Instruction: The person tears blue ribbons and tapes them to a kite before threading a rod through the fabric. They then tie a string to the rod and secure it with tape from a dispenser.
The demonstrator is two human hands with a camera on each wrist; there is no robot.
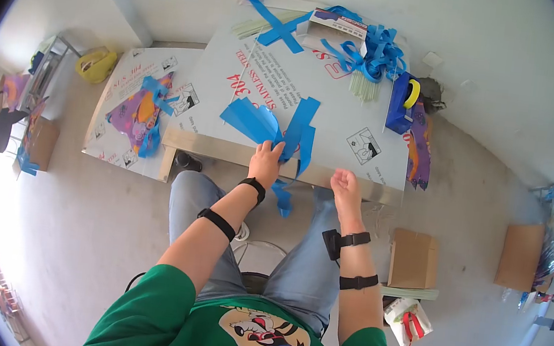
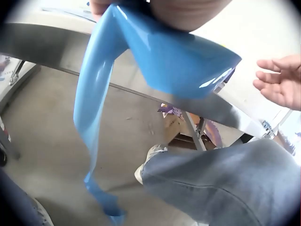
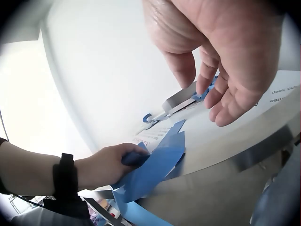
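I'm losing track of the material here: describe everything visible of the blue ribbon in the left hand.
The blue ribbon looks smooth, glossy and plastic-like. The left hand's grip pinches it by the table's front edge. Broad, bent lengths fan over the tabletop; a narrower, twisted tail hangs below the edge. The right hand is not touching it. I cannot tell whether it is one piece.

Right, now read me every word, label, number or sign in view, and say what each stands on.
"304": red, on the film-covered tabletop.
"STAINLESS STEEL": red, beside it on the same tabletop.
Boxed pictogram on the tabletop: its caption is too small to read.
Tabletop fine print: mostly too small or blurred.
Open carton: lettering too blurred.
Green shirt: letters above the cartoon, cut off by folds, unreadable.
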